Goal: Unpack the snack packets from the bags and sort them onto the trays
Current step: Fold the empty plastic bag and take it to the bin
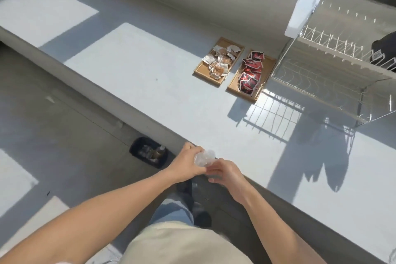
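Note:
Two wooden trays lie side by side on the white counter. The left tray (200, 70) holds several white and brown snack packets (218, 63). The right tray (232, 87) holds several red and black snack packets (249, 73). Close to the counter's front edge, my left hand (186, 164) grips a crumpled clear plastic bag (203, 157). My right hand (227, 173) pinches the same bag from the right side. Whether anything is inside the bag cannot be seen.
A white wire dish rack (334, 64) stands at the right of the trays, with a dark object (385, 49) on its upper tier. A black bin (149, 152) with rubbish sits on the floor below the counter edge.

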